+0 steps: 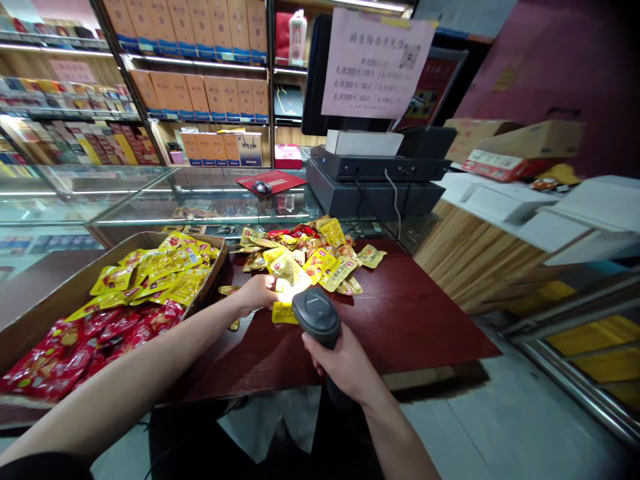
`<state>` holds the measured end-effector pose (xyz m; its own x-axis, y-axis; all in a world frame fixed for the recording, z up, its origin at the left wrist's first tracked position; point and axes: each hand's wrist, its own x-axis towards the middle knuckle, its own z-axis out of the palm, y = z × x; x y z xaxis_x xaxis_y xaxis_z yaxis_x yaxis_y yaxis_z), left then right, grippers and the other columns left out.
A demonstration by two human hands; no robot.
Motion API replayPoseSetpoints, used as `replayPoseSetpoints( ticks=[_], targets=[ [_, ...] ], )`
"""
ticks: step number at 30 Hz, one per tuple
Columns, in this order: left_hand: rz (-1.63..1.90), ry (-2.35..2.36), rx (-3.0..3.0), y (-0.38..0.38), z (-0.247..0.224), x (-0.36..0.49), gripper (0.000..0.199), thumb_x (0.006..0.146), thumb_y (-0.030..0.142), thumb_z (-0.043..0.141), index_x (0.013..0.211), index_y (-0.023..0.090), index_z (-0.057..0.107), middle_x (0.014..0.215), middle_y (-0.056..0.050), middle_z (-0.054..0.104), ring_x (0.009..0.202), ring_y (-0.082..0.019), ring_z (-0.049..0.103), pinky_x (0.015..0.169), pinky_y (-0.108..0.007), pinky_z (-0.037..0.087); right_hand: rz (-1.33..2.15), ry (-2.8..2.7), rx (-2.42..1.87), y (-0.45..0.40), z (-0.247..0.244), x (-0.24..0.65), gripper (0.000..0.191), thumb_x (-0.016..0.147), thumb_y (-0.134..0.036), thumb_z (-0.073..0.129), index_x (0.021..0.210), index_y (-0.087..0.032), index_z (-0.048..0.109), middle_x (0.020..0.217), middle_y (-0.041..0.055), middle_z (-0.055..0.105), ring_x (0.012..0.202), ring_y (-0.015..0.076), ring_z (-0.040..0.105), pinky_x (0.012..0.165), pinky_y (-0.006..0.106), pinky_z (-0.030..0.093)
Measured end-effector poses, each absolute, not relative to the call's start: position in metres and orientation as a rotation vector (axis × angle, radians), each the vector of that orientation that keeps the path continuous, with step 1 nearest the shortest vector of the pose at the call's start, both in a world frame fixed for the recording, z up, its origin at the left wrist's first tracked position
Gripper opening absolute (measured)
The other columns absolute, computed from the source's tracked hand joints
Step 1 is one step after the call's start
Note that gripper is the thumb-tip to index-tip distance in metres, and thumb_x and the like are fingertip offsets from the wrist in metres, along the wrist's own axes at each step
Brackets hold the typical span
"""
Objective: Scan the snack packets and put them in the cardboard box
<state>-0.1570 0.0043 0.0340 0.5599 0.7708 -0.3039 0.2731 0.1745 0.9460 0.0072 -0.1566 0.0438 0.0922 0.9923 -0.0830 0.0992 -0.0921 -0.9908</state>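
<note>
My right hand (350,360) is wrapped around the handle of a black barcode scanner (316,312). Bright light from the scanner falls on a small yellow snack packet (285,291), which the fingers of my left hand (256,295) pinch at its left edge. Glare washes out part of that packet. Another yellow packet (284,313) lies flat on the dark red table (395,320) just below it. Behind my hands is a loose heap of yellow, gold and red snack packets (320,261).
To the left, an open cardboard box (35,317) holds yellow packets (160,267) and red packets (100,340). A cash drawer (370,197) stands behind the heap, beneath a monitor with a paper sign (375,67). A mouse (261,188) rests on the glass counter.
</note>
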Motion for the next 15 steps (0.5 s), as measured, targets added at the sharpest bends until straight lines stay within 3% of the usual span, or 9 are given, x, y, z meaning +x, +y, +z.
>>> replayPoseSetpoints(
  ticks=[5,15],
  targets=[
    [0.441,0.969,1.428,0.007,0.031,-0.158,0.031,0.059,0.026,0.075,0.087,0.014,0.069,0.085,-0.004,0.073,0.07,-0.015,0.063,0.056,-0.021,0.045,1.137,-1.193,-1.401,-0.156,0.043,0.009,0.023,0.082,-0.037,0.066,0.083,-0.019,0.051,0.054,-0.0069,0.053,0.042,0.0091,0.049,0.041,0.021,0.041],
    [0.562,1.023,1.27,0.014,0.043,-0.161,0.055,0.044,0.037,0.092,0.09,0.016,0.071,0.085,-0.004,0.074,0.07,-0.016,0.066,0.057,-0.022,0.047,1.159,-1.132,-1.43,-0.156,0.046,0.008,0.031,0.076,-0.043,0.07,0.084,-0.02,0.05,0.053,-0.0071,0.054,0.042,0.0102,0.049,0.041,0.022,0.042]
  ],
)
